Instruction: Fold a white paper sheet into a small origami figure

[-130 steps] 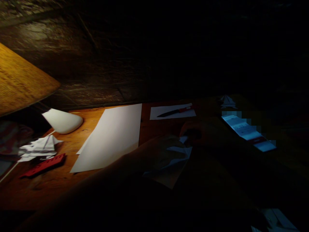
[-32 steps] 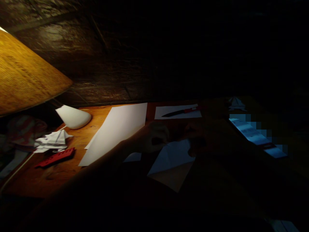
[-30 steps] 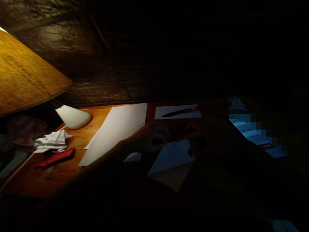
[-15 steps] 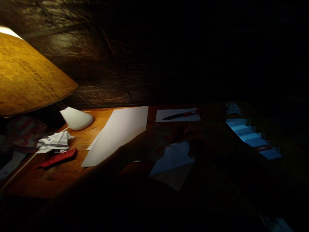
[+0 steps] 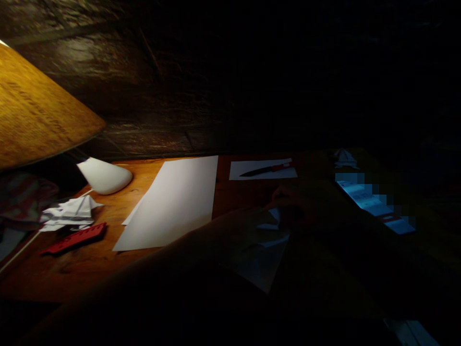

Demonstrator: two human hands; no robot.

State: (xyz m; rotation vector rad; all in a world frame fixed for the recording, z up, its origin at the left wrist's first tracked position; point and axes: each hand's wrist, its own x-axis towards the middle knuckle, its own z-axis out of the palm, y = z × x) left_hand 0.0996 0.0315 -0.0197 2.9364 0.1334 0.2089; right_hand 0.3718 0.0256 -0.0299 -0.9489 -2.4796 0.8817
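Observation:
A partly folded sheet of paper (image 5: 266, 269) lies in deep shadow at the middle of the wooden table. Across it rests my left hand (image 5: 248, 228), with its fingers lost in the dark. At the paper's far right corner is my right hand (image 5: 297, 204), fingers bent and closed on the paper. Beyond both hands, a knife (image 5: 264, 170) with a dark blade and red handle lies on a small white paper (image 5: 236, 172). Left of my hands is a large white paper sheet (image 5: 173, 202), with another sheet's edge showing underneath.
At the left stand a lamp with an amber shade (image 5: 43, 110) and its white base (image 5: 104, 177). Near it lie a folded paper figure (image 5: 75, 211) and a red notched object (image 5: 77, 238). A lit phone-like screen (image 5: 370, 199) and another paper figure (image 5: 345, 158) are at the right.
My left hand has moved down over the paper and now covers much of it. My right hand stays by the far corner. The view has shifted slightly right.

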